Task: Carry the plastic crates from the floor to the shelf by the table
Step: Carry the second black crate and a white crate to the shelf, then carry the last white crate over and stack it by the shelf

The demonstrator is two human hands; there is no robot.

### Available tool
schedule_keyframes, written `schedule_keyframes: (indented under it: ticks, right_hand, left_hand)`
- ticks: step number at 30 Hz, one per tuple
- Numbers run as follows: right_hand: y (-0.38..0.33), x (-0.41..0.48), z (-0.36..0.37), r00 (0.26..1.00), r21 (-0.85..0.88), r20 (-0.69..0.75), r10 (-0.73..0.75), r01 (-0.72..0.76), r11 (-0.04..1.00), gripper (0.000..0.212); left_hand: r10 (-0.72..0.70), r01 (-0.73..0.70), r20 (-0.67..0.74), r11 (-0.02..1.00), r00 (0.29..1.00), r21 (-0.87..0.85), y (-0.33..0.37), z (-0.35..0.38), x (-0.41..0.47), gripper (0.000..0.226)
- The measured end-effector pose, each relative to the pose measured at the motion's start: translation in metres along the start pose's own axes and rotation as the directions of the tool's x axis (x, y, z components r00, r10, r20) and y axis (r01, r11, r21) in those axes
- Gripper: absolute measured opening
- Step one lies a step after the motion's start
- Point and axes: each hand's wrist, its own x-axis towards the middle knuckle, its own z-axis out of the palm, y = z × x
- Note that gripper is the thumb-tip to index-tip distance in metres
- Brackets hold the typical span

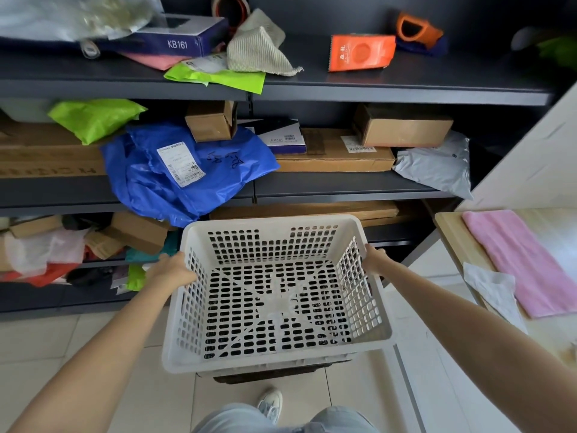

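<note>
Head view, from left to right: the dark metal shelf (125,195) carries parcels at its left, among them a crumpled blue plastic mailer bag (184,173) hanging over the middle board. Next comes the left hand (171,270), its grip wrapped over the left rim of the white perforated plastic crate (278,295). That crate is held off the tiled floor (46,332), directly in front of the lower boards, its long axis running away from the body toward the shelf. The right hand (376,260) has its grip closed on the opposite rim, so both hands sit equally near. Farthest right, the pale wooden counter (449,232) bears a pink folded cloth (524,264). I judge that the next move is forward.
</note>
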Motion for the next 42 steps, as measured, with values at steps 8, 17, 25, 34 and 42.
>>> schedule_keyframes:
  ticks: [8, 17, 25, 34, 42]
  right_hand:
    - [-0.023, -0.024, -0.022, 0.998, -0.096, 0.044, -0.050, 0.054, 0.994, 0.054]
    - [-0.116, -0.102, -0.069, 0.907, -0.124, -0.015, -0.420, 0.416, 0.901, 0.054]
    - [-0.221, -0.216, -0.070, 0.671, -0.320, 0.080, -0.737, 0.718, 0.618, 0.045]
    - [-0.319, -0.368, -0.011, 0.420, -0.327, 0.133, -0.898, 0.874, 0.360, 0.045]
    - [-0.373, -0.506, 0.058, 0.262, -0.313, 0.198, -0.944, 0.930, 0.193, 0.039]
  left_hand:
    - [0.059, -0.059, 0.000, 0.996, 0.998, -0.061, 0.006, -0.019, -0.039, 0.081]
    - [0.065, -0.110, -0.302, 0.985, 0.951, -0.136, -0.022, -0.073, -0.110, 0.078]
    - [-0.089, -0.017, -0.440, 0.973, 0.893, -0.231, -0.088, -0.103, -0.206, 0.068]
    - [-0.316, 0.147, -0.535, 0.931, 0.783, -0.335, -0.202, -0.112, -0.307, 0.066]
    - [-0.474, 0.251, -0.505, 0.859, 0.722, -0.447, -0.328, -0.094, -0.404, 0.064]
